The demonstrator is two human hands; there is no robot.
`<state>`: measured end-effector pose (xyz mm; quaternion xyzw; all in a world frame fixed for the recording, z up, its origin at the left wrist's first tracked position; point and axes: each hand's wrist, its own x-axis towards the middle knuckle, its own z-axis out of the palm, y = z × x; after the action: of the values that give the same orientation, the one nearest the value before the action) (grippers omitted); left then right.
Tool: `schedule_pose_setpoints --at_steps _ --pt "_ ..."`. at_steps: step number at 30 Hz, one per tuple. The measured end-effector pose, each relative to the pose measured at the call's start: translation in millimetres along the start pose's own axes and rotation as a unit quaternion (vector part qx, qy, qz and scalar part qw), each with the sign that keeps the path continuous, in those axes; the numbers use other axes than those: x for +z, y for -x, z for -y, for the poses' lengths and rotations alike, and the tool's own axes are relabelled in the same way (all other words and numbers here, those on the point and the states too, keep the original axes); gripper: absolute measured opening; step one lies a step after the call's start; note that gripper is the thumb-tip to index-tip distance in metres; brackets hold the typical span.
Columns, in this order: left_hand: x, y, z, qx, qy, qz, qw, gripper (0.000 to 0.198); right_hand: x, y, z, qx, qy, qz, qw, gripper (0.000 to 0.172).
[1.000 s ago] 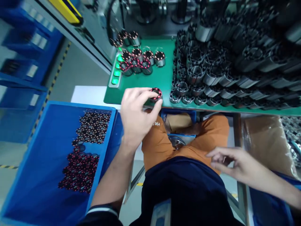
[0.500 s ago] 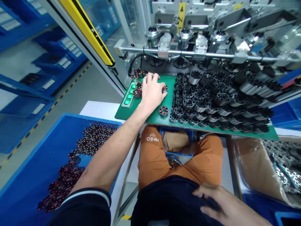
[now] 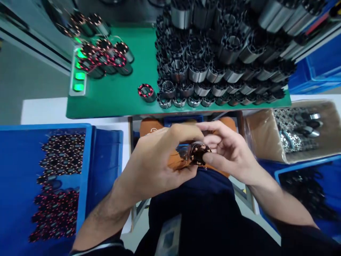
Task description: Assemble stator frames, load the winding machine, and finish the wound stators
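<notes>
A round black core with copper windings [image 3: 199, 153] is held between my two hands above my lap. My left hand [image 3: 160, 160] wraps round its left side. The fingers and thumb of my right hand [image 3: 229, 153] close on its right side, the thumb lying over the open end. One ring with red windings [image 3: 146, 92] stands alone near the front edge of the green mat [image 3: 114, 99]. Several cores with red or copper windings [image 3: 106, 62] stand at the mat's left. Rows of unwound black and silver cores [image 3: 205, 73] fill its right part.
At the left a blue bin [image 3: 89, 170] holds wound cores in copper and red groups. A carton of metal parts [image 3: 266, 131] stands at the right, above a blue bin [image 3: 277, 174] with dark parts. Lit green buttons [image 3: 79, 76] line the mat's left end.
My left hand has come back from the mat to above my lap, now with a copper-wound core. My right hand has risen from my lap and closed on the same core. The view has shifted closer.
</notes>
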<state>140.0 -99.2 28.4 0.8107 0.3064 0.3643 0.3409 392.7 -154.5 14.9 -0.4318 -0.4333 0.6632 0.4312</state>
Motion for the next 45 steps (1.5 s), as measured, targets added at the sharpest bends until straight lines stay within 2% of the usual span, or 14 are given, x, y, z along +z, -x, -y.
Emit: schedule_pose_setpoints --at_steps 3,6,8,11,17,20,24,27,28,31,34,37,41,45 --pt "12.3 9.7 7.6 -0.009 0.022 -0.095 0.995 0.059 4.8 -3.7 4.7 0.0 -0.001 -0.034 0.999 0.049" --pt "12.4 15.0 6.0 0.034 -0.048 -0.141 0.988 0.033 5.0 -3.3 5.6 -0.002 -0.006 -0.066 0.998 0.045" --pt "10.1 18.1 2.8 0.05 -0.091 -0.116 0.988 0.015 4.6 -3.9 4.2 -0.002 -0.009 -0.069 0.998 0.046" --pt "11.4 25.2 7.6 0.032 -0.117 -0.08 0.989 0.013 2.7 -4.5 1.2 0.0 -0.007 -0.072 0.997 0.047" --pt "33.5 43.3 54.2 -0.061 -0.053 -0.014 0.997 0.01 -7.4 5.9 -2.1 -0.032 0.005 -0.123 0.992 0.054" --pt "36.6 38.3 54.1 -0.11 0.02 -0.108 0.988 0.007 -4.9 8.1 -5.0 -0.046 0.01 -0.117 0.992 0.05" --pt "38.0 20.0 25.2 -0.082 0.112 -0.183 0.973 0.024 5.4 2.0 -12.2 -0.022 0.026 -0.129 0.991 0.056" --pt "51.2 17.7 20.7 -0.109 0.161 -0.169 0.966 0.007 6.8 -0.6 -16.7 -0.025 0.004 -0.122 0.992 0.053" --pt "57.4 20.6 25.2 -0.131 0.192 -0.157 0.96 0.015 5.3 0.0 -17.6 -0.032 -0.015 -0.109 0.993 0.049" --pt "72.0 32.8 46.3 -0.231 0.313 -0.13 0.912 0.035 -2.2 4.2 -19.5 -0.036 -0.058 -0.062 0.996 0.045" --pt "70.3 37.0 56.7 -0.293 0.375 -0.136 0.869 0.029 -6.8 6.7 -22.6 -0.037 -0.039 -0.05 0.997 0.051" --pt "56.5 28.8 48.2 -0.237 0.375 -0.102 0.89 0.009 -5.6 4.8 -28.4 -0.049 -0.03 -0.032 0.998 0.054" --pt "48.3 20.3 34.7 -0.178 0.344 -0.061 0.92 0.002 -3.1 3.6 -34.5 -0.044 -0.004 -0.027 0.999 0.064" --pt "59.7 33.2 47.5 -0.238 0.34 -0.057 0.908 0.024 -6.7 9.9 -31.7 -0.047 0.003 -0.034 0.998 0.058"
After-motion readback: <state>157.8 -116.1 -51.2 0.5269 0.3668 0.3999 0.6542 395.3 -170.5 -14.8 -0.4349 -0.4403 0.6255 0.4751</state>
